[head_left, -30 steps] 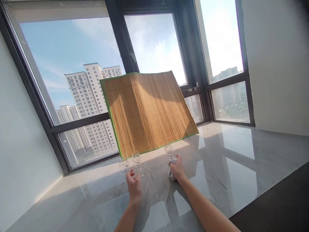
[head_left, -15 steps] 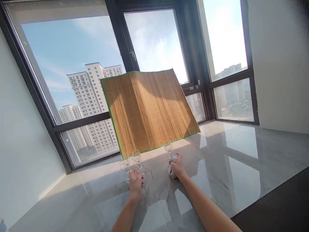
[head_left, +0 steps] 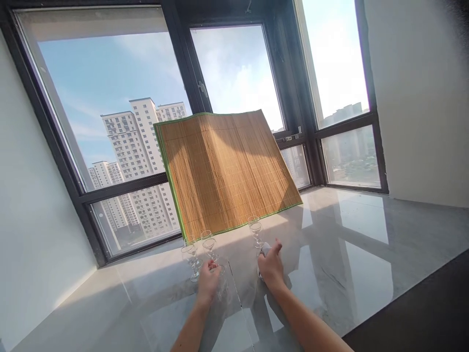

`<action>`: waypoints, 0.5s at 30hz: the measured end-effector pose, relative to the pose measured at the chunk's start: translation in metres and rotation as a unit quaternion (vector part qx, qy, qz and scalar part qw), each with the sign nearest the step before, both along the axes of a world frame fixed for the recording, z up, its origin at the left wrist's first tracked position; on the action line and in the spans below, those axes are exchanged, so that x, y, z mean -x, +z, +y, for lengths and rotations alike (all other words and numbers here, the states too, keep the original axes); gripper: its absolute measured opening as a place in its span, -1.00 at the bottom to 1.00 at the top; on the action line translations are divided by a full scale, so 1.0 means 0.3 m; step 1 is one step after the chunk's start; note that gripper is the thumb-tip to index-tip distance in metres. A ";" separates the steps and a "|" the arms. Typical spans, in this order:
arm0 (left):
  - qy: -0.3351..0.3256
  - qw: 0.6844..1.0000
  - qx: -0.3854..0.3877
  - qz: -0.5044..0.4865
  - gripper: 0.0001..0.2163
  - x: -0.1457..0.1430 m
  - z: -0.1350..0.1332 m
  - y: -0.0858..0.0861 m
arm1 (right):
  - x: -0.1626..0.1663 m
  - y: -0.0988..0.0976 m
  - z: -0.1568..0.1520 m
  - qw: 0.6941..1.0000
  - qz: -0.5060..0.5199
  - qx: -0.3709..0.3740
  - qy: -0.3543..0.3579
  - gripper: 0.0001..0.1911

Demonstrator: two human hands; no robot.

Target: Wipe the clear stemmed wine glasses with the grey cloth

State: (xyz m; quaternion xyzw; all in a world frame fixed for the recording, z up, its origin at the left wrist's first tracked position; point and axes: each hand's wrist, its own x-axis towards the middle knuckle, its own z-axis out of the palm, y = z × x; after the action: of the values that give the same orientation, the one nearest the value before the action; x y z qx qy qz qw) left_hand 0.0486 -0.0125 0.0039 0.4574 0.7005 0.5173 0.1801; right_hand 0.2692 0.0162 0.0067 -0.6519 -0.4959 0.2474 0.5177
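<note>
Several small stemmed glasses stand on a glossy marble sill. My left hand has its fingers curled round the foot of one glass in a group of three; another of them stands to its left. My right hand presses a small white cloth onto the sill, fingers closed over it. A lone glass stands just beyond that hand. Behind the glasses a bamboo mat with green edging leans against the window.
Black-framed windows run along the far side and wrap round the right corner. White walls close in at the left and right. A dark surface borders the sill at the lower right.
My left hand has closed round the foot of the nearest glass. My right hand with the cloth has slid a little back toward me, away from the lone glass.
</note>
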 end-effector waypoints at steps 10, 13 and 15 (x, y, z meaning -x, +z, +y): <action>-0.045 0.997 -0.041 0.055 -0.75 -0.034 -0.012 -0.022 | 0.056 -0.025 -0.014 0.967 -0.098 -0.201 0.123 -0.24; -0.092 0.991 -0.060 0.081 -0.71 -0.059 -0.026 -0.015 | 0.067 -0.047 -0.002 0.963 -0.113 -0.208 0.132 -0.10; -0.131 0.981 -0.077 0.117 -0.70 -0.078 -0.038 -0.007 | 0.067 -0.054 0.002 0.961 -0.104 -0.210 0.148 -0.06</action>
State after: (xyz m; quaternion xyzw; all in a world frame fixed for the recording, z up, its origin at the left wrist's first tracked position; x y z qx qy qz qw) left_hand 0.0720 -0.0240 0.0018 0.6152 0.6089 0.4842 0.1279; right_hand 0.2490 0.0169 -0.0094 -0.4703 -0.6784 0.1424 0.5462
